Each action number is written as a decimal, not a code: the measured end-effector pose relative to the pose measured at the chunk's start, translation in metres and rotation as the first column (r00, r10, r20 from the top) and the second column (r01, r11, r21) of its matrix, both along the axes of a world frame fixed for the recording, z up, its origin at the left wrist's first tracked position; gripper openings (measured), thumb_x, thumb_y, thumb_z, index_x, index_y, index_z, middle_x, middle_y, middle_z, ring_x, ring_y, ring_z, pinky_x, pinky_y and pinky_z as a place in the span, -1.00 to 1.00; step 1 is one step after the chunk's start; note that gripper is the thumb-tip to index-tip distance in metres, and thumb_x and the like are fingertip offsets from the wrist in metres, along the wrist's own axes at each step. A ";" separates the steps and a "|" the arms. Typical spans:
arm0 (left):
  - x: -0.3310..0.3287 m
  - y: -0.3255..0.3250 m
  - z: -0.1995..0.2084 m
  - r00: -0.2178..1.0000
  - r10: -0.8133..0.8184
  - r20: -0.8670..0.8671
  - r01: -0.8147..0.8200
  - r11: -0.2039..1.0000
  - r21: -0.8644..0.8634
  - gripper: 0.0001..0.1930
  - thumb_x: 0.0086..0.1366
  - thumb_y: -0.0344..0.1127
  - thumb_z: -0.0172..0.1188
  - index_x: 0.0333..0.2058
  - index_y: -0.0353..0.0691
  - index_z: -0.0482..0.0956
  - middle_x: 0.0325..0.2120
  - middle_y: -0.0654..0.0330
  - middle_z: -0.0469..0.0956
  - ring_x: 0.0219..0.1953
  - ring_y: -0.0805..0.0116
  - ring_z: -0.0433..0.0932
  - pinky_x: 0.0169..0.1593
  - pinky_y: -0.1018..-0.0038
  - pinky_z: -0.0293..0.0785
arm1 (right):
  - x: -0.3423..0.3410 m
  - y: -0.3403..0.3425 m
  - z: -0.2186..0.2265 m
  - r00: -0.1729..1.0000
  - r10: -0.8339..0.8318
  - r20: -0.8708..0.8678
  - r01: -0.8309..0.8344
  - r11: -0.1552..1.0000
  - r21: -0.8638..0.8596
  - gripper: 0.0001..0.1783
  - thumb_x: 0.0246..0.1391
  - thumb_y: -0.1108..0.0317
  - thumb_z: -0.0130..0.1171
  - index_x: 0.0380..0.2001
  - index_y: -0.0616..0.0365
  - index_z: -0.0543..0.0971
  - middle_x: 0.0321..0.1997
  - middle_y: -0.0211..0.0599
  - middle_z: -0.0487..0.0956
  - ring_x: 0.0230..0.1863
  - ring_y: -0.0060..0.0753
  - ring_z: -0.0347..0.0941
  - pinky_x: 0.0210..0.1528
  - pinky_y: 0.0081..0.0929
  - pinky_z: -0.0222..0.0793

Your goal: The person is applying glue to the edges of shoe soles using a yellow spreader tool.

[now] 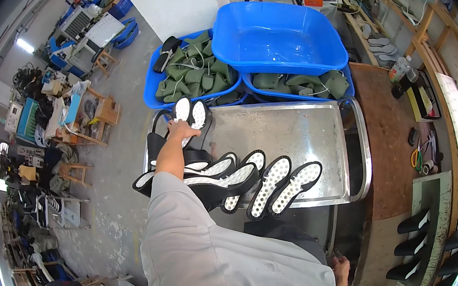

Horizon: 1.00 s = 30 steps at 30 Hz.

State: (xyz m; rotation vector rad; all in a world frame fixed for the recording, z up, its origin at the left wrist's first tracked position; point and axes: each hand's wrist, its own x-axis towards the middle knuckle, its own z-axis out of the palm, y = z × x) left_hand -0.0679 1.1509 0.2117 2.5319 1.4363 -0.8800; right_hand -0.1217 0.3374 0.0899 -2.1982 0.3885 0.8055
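My left hand (pixel 181 130) reaches to the far left of a metal tray table (pixel 293 128). Its thumb and fingers span the near ends of two thick black wedge soles with white dotted tops, a left one (pixel 183 109) and a right one (pixel 199 115), and grip them. More such soles lie nearer me, several on their sides in a row (pixel 218 182). Two soles (pixel 295 188) lie face up at the row's right end. My right hand (pixel 341 271) is low by the brown bench's edge; its fingers are partly hidden and nothing shows in it.
Blue tubs of green shoe parts (pixel 194 76) stand behind the table, an empty blue tub (pixel 281 41) on top. At right, a brown workbench (pixel 379 133) carries bottles (pixel 400 68), scissors (pixel 417 159) and a machine (pixel 420 241) with black soles. Stools and equipment line the left.
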 end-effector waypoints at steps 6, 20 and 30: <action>0.008 0.008 -0.008 0.991 0.005 0.131 0.005 0.997 -0.079 0.07 -0.22 0.31 0.27 0.13 -0.47 0.34 0.25 -0.18 0.16 0.26 -0.10 0.20 0.28 0.21 0.16 | 0.005 -0.001 -0.009 0.999 -0.038 -0.004 0.038 0.999 0.012 -0.75 0.07 0.32 0.16 -0.32 0.35 0.50 -0.55 -0.28 0.51 -0.61 -0.49 0.42 -0.63 -0.53 0.36; 0.008 0.063 -0.032 0.997 0.070 -0.016 -0.071 0.907 -0.415 0.20 -0.23 0.62 0.10 0.16 -0.38 0.34 0.24 -0.12 0.19 0.24 0.00 0.26 0.21 0.11 0.24 | 0.018 0.038 -0.004 0.996 -0.041 0.079 0.036 0.997 0.066 -0.76 0.08 0.29 0.17 -0.39 0.32 0.52 -0.61 -0.35 0.49 -0.63 -0.55 0.38 -0.58 -0.54 0.34; -0.005 0.067 -0.048 0.993 -0.050 -0.109 0.037 0.992 -0.121 -0.03 0.07 0.44 -0.02 0.27 -0.20 0.20 0.39 0.09 -0.19 0.40 -0.09 -0.25 0.31 -0.14 -0.14 | 0.028 0.073 -0.012 1.000 0.023 0.012 -0.024 0.989 0.144 -0.71 0.10 0.23 0.14 -0.37 0.32 0.52 -0.59 -0.36 0.48 -0.64 -0.57 0.38 -0.60 -0.57 0.34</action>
